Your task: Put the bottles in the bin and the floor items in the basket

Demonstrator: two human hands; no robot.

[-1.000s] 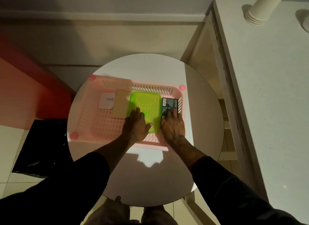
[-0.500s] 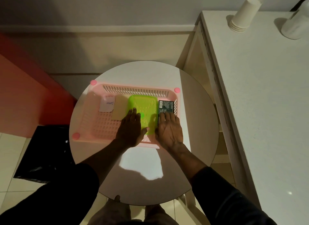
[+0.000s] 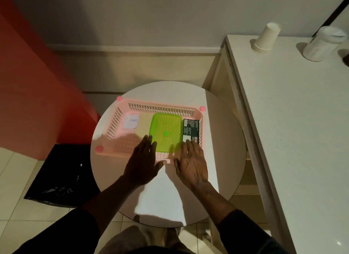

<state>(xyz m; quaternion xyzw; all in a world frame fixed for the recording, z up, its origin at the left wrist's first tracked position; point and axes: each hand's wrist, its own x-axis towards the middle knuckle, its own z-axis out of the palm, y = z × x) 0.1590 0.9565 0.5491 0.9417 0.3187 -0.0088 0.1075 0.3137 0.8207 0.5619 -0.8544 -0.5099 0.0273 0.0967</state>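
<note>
A pink slatted basket (image 3: pixel 160 108) rests on a round white table (image 3: pixel 222 140). Inside it lie a white paper slip (image 3: pixel 130 121), a tan card (image 3: pixel 144 126), a bright green plastic lid (image 3: pixel 166 132) and a black box (image 3: pixel 190 130). My left hand (image 3: pixel 142 164) hovers flat over the basket's near rim, fingers spread, holding nothing. My right hand (image 3: pixel 190 163) is beside it, flat and empty, its fingertips at the near end of the black box. A bin lined with a black bag (image 3: pixel 60 174) stands on the floor to the left of the table.
A white counter (image 3: pixel 294 132) runs along the right, carrying a stack of upturned paper cups (image 3: pixel 266 38) and a white roll (image 3: pixel 323 43). A red panel (image 3: pixel 35 95) stands at the left. My feet (image 3: pixel 151 236) show under the table's near edge on tiled floor.
Both hands have drawn back toward me, from resting on the green lid and black box to the basket's near rim. The view has pulled back and shifted, showing more of the counter.
</note>
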